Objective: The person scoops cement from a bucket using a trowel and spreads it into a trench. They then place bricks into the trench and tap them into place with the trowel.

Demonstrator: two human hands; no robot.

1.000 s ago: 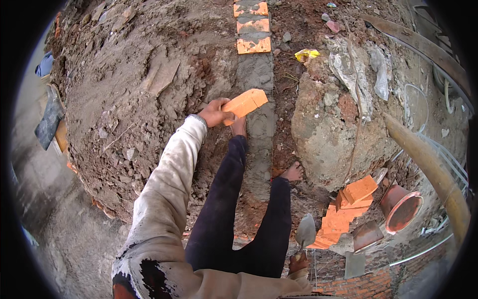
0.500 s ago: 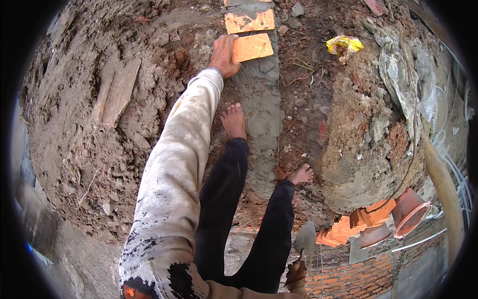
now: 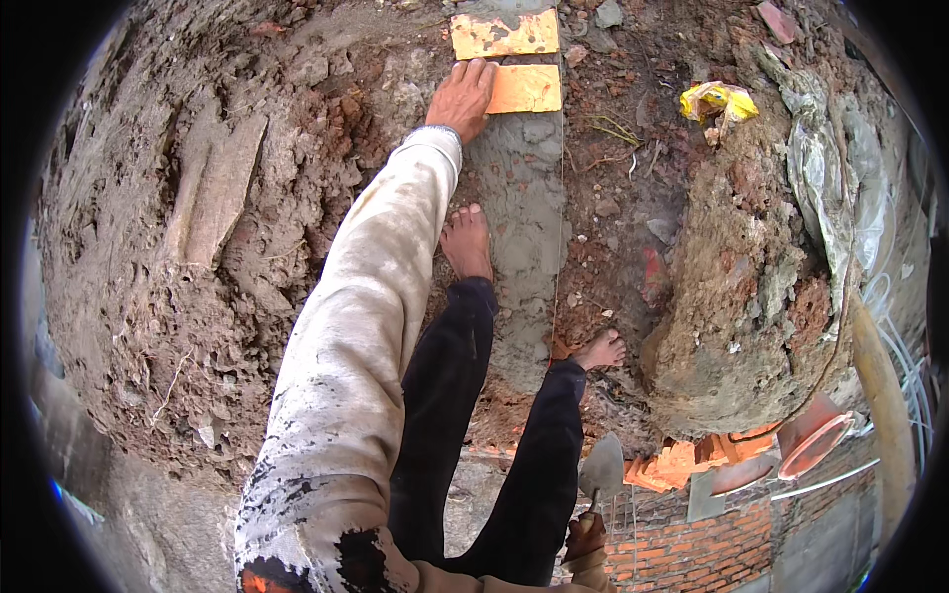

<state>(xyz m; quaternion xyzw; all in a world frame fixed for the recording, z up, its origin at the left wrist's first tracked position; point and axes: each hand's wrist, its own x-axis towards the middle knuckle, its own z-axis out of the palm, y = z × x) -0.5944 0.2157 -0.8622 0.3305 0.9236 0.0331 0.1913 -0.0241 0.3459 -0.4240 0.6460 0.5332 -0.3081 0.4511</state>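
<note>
My left hand (image 3: 463,97) reaches far forward and grips the left end of an orange brick (image 3: 526,89). This brick lies crosswise on a strip of wet grey mortar (image 3: 519,183). Just beyond it, across a narrow gap, sits another orange brick (image 3: 506,34) smeared with mortar. A thin taut string line (image 3: 562,217) runs along the mortar's right side, close to the brick's right end. Down by my right leg, my right hand (image 3: 585,539) is closed round the handle of a pointed trowel (image 3: 602,466), blade up. Part of that hand is in shadow.
Rough muddy soil rises on both sides. To the right are a yellow wrapper (image 3: 719,101), clear plastic sheeting (image 3: 819,158) and a wooden pole (image 3: 885,395). Stacked orange bricks (image 3: 672,468) and a reddish pan (image 3: 817,445) stand at the lower right, near a brick wall (image 3: 692,549).
The brick under my left hand has turned from tilted to nearly square with the one beyond it, its right end now by the string. The trowel has risen slightly in view.
</note>
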